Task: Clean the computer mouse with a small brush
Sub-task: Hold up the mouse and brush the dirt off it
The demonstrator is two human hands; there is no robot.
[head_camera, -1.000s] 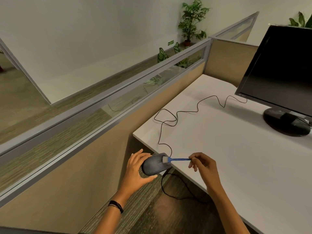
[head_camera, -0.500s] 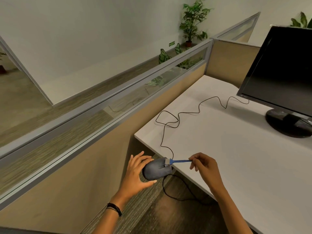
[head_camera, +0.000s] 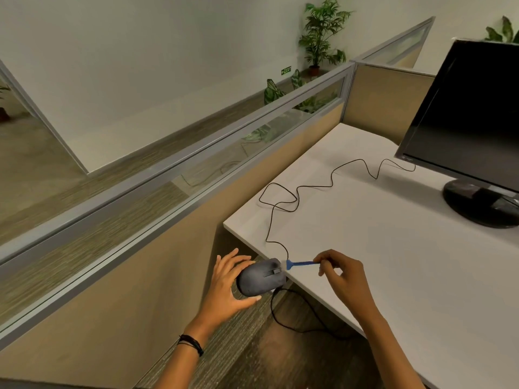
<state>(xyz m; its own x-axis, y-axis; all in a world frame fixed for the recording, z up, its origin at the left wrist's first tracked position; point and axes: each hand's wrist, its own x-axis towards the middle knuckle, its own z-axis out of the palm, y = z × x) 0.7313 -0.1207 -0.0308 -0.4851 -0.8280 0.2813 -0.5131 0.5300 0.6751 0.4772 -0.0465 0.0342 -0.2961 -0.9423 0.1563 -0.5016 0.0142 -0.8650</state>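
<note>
The left hand (head_camera: pixel 227 284) cups the grey computer mouse (head_camera: pixel 259 280) between loosely spread fingers and thumb, holding it in the air just off the desk (head_camera: pixel 393 262) at its near edge by the corner. The right hand (head_camera: pixel 344 279), over that same desk edge, pinches the handle end of the small blue brush (head_camera: pixel 299 264), whose pale bristles touch the mouse's front by the scroll wheel. The mouse's cable (head_camera: pixel 331 183) snakes across the desk to the monitor (head_camera: pixel 471 113) at the back.
</note>
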